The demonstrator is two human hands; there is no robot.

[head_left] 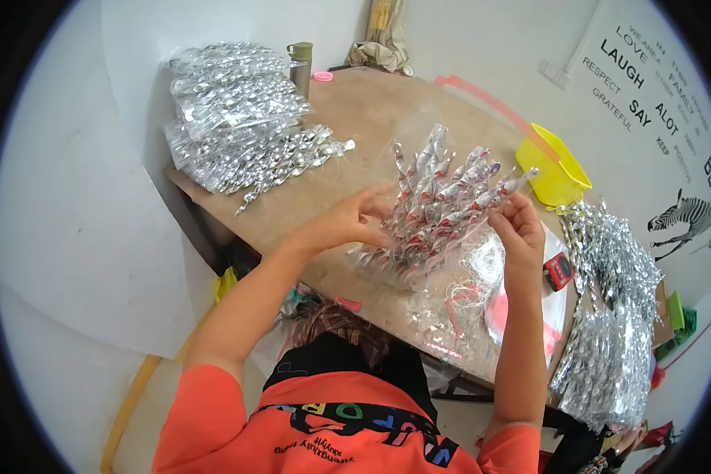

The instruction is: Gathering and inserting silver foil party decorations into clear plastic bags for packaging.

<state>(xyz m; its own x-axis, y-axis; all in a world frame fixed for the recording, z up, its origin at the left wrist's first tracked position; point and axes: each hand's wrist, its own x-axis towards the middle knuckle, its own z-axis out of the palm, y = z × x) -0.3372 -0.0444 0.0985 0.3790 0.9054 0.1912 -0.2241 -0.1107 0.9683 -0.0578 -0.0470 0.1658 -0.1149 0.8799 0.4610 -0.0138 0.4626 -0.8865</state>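
Between my hands stands a clear plastic bag (399, 138) filled with twisted silver foil spirals (442, 193), some with red showing through. My left hand (351, 217) curves around the bag's left side, thumb and fingers apart with the plastic between them; its fingertips are partly hidden. At the right side, my right hand (520, 229) pinches the bag near the tips of the spirals. A tangle of white string (483, 265) lies on the table just below my right hand.
Packed silver spirals (229, 103) are piled at the table's far left, with loose ones in front. A green-lidded bottle (300, 67) stands behind. To the right are a yellow basin (557, 166), a red-and-black tape measure (558, 271) and more silver spirals (616, 347) hanging over the brown table's (347, 103) edge.
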